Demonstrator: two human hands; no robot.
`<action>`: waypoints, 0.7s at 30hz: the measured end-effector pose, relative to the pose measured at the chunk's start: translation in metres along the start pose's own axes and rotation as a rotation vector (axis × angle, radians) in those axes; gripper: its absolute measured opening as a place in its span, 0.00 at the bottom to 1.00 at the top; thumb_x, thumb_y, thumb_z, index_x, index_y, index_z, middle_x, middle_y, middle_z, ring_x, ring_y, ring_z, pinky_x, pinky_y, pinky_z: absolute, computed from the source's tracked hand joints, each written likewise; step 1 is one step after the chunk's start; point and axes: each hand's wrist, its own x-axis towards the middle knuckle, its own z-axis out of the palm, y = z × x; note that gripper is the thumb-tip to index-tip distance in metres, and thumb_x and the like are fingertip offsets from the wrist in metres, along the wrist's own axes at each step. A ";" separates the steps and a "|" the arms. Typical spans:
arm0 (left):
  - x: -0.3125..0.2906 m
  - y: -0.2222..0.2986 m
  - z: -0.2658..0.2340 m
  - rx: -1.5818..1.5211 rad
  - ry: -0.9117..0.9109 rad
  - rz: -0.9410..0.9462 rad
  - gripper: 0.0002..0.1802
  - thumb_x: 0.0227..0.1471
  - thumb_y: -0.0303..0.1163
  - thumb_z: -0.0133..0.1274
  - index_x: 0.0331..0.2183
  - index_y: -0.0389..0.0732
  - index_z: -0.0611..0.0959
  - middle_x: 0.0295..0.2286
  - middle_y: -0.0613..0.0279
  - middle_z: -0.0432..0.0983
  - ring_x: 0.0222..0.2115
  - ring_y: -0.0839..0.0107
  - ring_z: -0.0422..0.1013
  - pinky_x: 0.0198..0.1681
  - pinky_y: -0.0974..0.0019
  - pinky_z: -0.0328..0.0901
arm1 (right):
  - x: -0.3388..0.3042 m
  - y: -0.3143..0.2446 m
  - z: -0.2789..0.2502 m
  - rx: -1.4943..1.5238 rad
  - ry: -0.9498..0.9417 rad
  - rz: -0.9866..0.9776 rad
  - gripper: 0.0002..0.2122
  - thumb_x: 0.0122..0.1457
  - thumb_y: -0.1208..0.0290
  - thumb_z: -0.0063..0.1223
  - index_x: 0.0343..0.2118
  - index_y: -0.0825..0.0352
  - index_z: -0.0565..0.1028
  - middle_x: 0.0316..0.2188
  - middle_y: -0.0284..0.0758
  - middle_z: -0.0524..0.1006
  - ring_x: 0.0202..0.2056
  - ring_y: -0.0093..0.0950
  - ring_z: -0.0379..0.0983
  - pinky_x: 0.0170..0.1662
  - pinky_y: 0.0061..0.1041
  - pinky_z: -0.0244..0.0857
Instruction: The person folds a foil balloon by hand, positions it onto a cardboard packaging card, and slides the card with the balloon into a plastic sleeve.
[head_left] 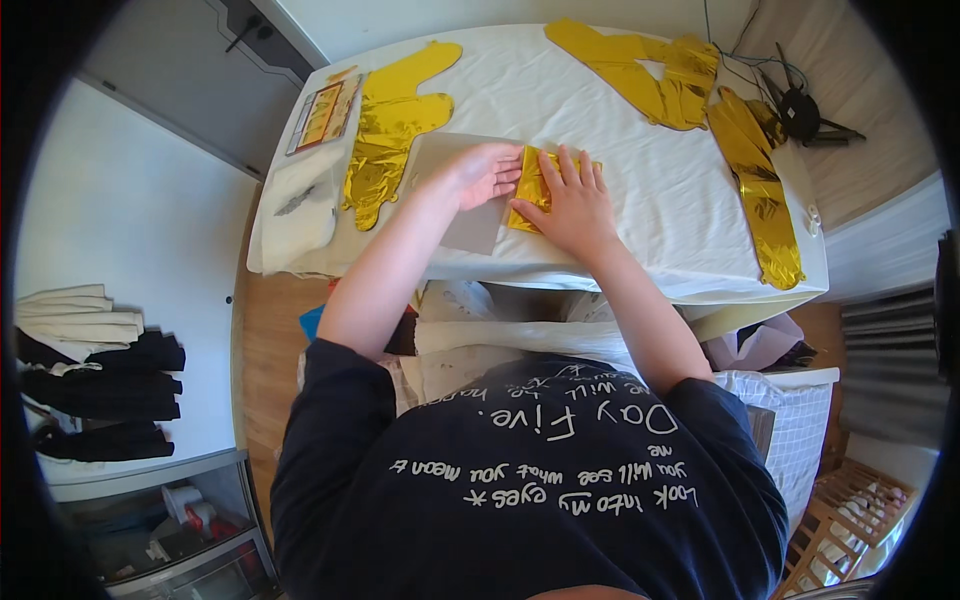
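Filling the far scene, white cloth-covered table (665, 215) | near, dark short-sleeved shirt (540, 540) | left of centre, flat grey rectangular sheet (472, 228) | right hand (578, 208) palm-down, fingers splayed; left hand (487, 176), fingers loosely extended | beneath right palm, table's near middle: folded gold-foil rectangle (533, 180); could spring loose if pressure lifts | writing: white handwriting-style shirt lettering (562, 424)

Pale wall (420, 14), grey door (185, 75), brown wooden floor (268, 345)

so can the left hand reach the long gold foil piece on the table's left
Probably yes: between the left hand and that gold foil piece lies just a flat grey rectangular sheet.
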 end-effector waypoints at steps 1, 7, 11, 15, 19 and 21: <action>0.003 0.004 0.001 0.051 0.002 -0.017 0.28 0.62 0.43 0.54 0.57 0.39 0.71 0.54 0.56 0.71 0.54 0.66 0.68 0.60 0.63 0.62 | -0.001 0.000 -0.001 0.012 -0.004 0.003 0.43 0.60 0.30 0.43 0.70 0.59 0.60 0.71 0.45 0.56 0.72 0.51 0.45 0.73 0.46 0.39; 0.003 0.020 0.019 0.262 -0.074 -0.065 0.25 0.63 0.44 0.52 0.55 0.40 0.73 0.53 0.57 0.74 0.53 0.66 0.70 0.59 0.63 0.64 | -0.002 0.004 0.002 0.016 0.006 0.005 0.43 0.60 0.30 0.43 0.70 0.60 0.59 0.71 0.45 0.56 0.72 0.51 0.46 0.73 0.46 0.39; 0.006 0.025 0.017 0.269 -0.076 -0.154 0.24 0.63 0.44 0.52 0.54 0.41 0.74 0.55 0.57 0.73 0.55 0.66 0.70 0.59 0.60 0.64 | -0.002 0.003 0.001 0.007 0.004 0.007 0.44 0.61 0.30 0.42 0.70 0.60 0.59 0.71 0.44 0.56 0.72 0.51 0.46 0.73 0.46 0.39; 0.006 0.018 0.017 0.248 -0.107 -0.123 0.25 0.63 0.45 0.53 0.56 0.43 0.73 0.55 0.58 0.73 0.55 0.66 0.70 0.57 0.59 0.65 | -0.001 0.002 0.003 -0.014 0.003 0.001 0.44 0.61 0.30 0.41 0.70 0.60 0.58 0.71 0.44 0.55 0.71 0.52 0.46 0.72 0.47 0.40; 0.001 0.017 0.017 0.231 -0.072 -0.117 0.25 0.63 0.47 0.53 0.56 0.45 0.74 0.53 0.60 0.74 0.52 0.67 0.71 0.52 0.61 0.66 | 0.003 0.000 0.003 -0.016 0.003 -0.014 0.43 0.60 0.30 0.41 0.70 0.59 0.59 0.71 0.45 0.56 0.71 0.53 0.48 0.72 0.47 0.41; -0.004 0.019 0.013 0.223 -0.077 -0.125 0.25 0.63 0.47 0.53 0.56 0.45 0.75 0.53 0.61 0.74 0.50 0.67 0.72 0.50 0.62 0.66 | 0.006 -0.004 0.005 -0.002 0.013 -0.016 0.43 0.60 0.29 0.41 0.70 0.59 0.59 0.71 0.45 0.56 0.70 0.53 0.48 0.72 0.48 0.42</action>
